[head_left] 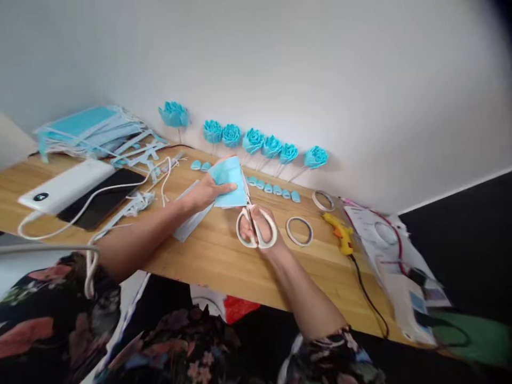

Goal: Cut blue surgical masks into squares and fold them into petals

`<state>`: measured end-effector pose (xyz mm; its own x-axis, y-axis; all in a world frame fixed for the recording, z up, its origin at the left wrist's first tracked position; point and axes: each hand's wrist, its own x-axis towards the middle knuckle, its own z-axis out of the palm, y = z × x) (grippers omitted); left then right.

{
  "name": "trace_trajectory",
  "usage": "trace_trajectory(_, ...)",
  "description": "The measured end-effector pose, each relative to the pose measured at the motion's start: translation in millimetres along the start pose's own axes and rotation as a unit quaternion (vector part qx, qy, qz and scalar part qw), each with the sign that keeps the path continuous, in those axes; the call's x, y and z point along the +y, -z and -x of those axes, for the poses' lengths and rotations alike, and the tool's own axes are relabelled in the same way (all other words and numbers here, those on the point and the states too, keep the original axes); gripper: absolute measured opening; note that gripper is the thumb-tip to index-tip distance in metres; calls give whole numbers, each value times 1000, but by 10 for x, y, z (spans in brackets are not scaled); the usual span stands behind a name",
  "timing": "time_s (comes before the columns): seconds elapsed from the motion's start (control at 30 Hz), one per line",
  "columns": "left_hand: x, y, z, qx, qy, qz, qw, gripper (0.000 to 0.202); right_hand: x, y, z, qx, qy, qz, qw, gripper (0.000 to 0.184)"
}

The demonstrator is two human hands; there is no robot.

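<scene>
My left hand (210, 192) grips a light-blue piece of face-mask fabric (232, 181), thumb lying across its front. White-handled scissors (267, 228) are in my right hand (256, 220), fingers through the loops. Their blades point up along the fabric's right edge; how far they are parted I cannot tell. Behind the fabric, small folded blue petals (269, 189) lie in a row, partly hidden by it. A pale flat strip (194, 221) rests on the table under my left forearm.
Several blue fabric flowers (253, 141) on stems lean against the wall. Masks (84, 125) and cut straps are piled left, near a white power bank (68, 184) and dark phone (102, 197). Two tape rolls (299, 242) and a yellow glue gun (339, 233) lie right.
</scene>
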<state>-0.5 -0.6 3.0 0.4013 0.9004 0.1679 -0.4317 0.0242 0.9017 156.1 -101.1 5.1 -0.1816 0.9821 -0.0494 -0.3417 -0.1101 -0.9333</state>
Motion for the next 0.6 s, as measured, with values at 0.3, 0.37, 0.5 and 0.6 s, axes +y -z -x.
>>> trace_trajectory(0.3,-128,47,-108,-13,53,92,994,41,7,67,-14,32,39,69,996,54)
trace_trajectory(0.37,-139,56,-120,4,70,89,994,38,26,66,-19,42,47,83,995,50)
trace_trajectory(0.5,-78,4,-92,48,59,81,994,31,62,47,-29,48,34,125,990,42)
trace_trajectory(0.6,-63,-48,-49,98,25,68,993,26,91,38,-41,54,26,165,984,38)
